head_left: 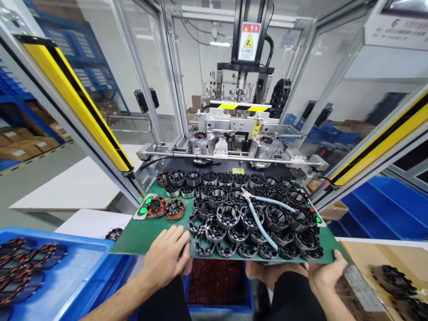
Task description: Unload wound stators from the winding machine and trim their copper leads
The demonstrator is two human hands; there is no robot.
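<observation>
My left hand (169, 252) is closed at the front edge of the green worktop (133, 238), its fingers curled in; what they hold, if anything, is hidden. Further right, my right hand (327, 273) grips the edge of the worktop, thumb on top and fingers out of sight below. Black-and-silver motor stators (228, 215) stand in stacked rows between the hands. A pair of pliers (257, 218) with light blue handles lies open across them. Two copper-wound stators (175, 208) sit beyond my left hand.
At left, a blue tray (76, 263) holds wound stators. Below the worktop is a blue bin (219, 307) of copper scraps. A cardboard box (377, 254) with stators stands at right. Behind the rows is a machine with two metal fixtures (201, 145), flanked by yellow-black posts (76, 107).
</observation>
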